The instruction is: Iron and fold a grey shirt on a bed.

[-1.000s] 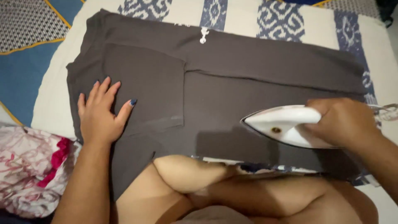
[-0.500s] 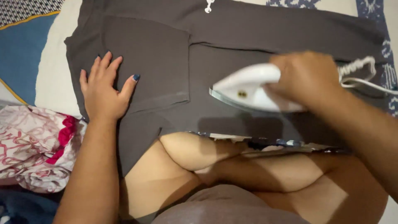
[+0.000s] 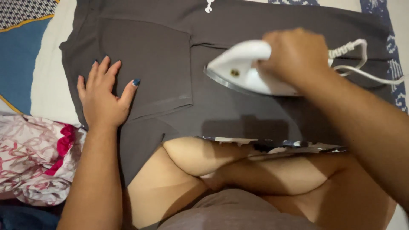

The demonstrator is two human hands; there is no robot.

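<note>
A dark grey garment [image 3: 238, 110] lies spread flat over a patterned white and blue cloth [image 3: 47, 89]. My left hand [image 3: 103, 96] rests flat on the garment's left part, fingers spread, beside a folded sleeve edge. My right hand [image 3: 294, 55] grips the handle of a white clothes iron [image 3: 243, 70], whose tip points left and whose soleplate is tilted slightly above the fabric. Its white cord [image 3: 362, 64] runs off to the right.
A pink and white floral cloth [image 3: 34, 157] is bunched at the lower left. My crossed bare legs [image 3: 238, 179] lie along the garment's near edge. A blue and yellow patch of bedding [image 3: 17, 59] shows at the far left.
My right hand has carried the iron leftward and away from me across the garment, toward its middle. My left hand has stayed flat in place.
</note>
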